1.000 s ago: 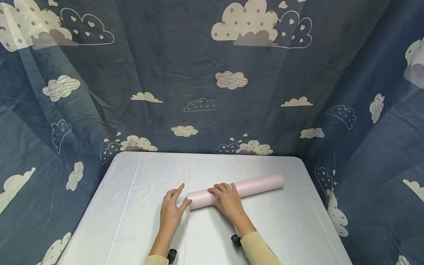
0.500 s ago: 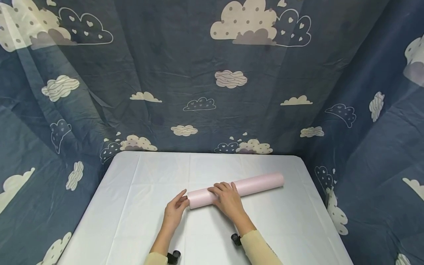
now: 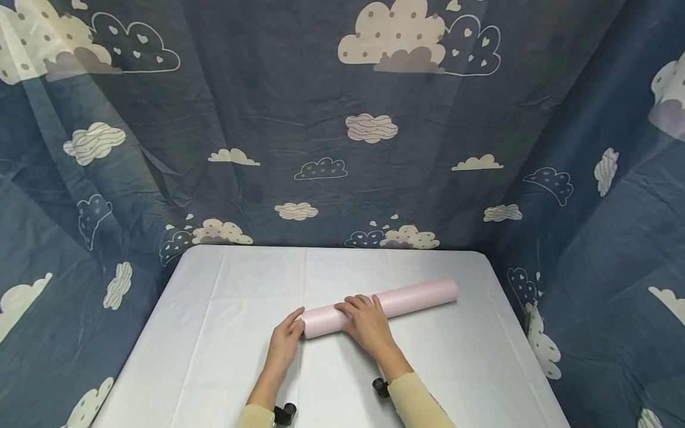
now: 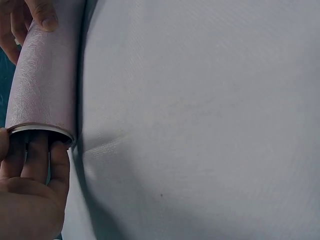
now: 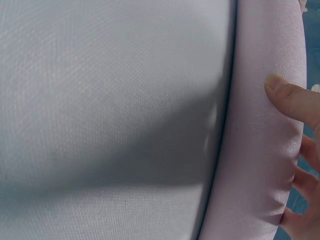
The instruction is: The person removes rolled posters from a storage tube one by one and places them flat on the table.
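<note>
Pink roll (image 3: 381, 309) lies lengthwise across the table (image 3: 214, 333), left hand (image 3: 285, 346) fingers straight against its open near end, right hand (image 3: 368, 324) curled over its middle.

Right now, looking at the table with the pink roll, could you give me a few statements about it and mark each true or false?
1. The pink roll lies flat on the white table. True.
2. The left hand touches the roll's open end. True.
3. The right hand hangs well above the roll. False: it rests on top, fingers curled round it.
4. The roll stands upright. False: it lies on its side.
5. The backdrop shows clouds. True.
</note>
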Demonstrator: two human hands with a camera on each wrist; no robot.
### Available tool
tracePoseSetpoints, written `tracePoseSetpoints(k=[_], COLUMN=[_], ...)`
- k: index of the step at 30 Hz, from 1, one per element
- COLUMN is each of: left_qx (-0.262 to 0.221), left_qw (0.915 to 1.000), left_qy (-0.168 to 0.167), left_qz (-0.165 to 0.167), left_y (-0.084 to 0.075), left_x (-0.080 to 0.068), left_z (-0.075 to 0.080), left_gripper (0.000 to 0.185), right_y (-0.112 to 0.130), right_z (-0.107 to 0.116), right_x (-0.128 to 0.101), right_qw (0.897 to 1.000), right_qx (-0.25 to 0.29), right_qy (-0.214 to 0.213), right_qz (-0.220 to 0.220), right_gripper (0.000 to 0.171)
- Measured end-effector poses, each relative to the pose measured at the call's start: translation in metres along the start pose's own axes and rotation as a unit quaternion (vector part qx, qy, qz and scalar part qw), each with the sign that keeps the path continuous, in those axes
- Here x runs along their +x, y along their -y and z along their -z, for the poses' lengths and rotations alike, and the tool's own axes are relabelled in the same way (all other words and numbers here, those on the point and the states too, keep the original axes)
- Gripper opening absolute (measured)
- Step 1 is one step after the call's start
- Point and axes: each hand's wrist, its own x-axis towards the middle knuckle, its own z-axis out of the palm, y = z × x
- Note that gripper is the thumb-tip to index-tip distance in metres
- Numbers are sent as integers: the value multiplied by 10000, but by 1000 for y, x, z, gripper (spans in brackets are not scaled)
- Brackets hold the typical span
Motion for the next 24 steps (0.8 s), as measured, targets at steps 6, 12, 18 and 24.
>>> tracePoseSetpoints(k=[6, 12, 18, 24], left_qx=[-103, -111, -76, -62], left_qw=[9998, 9997, 9996, 9995], left_qy=[-87, -163, -251, -231], left_qz=[127, 121, 117, 183], left_y=[0, 3, 4, 3], left_x=[1, 0, 0, -1], left_z=[-1, 0, 3, 5], left_gripper=[42, 41, 39, 39], right_y=[0, 0, 0, -1], right_z=[-1, -1, 0, -1], right_x=[-1, -1, -1, -1], right_qw=[10000, 9999, 9998, 9998], right_qx=[34, 86, 176, 180], right_qy=[-89, -57, -43, -71], right_qz=[19, 2, -15, -72], right_gripper=[51, 51, 51, 50])
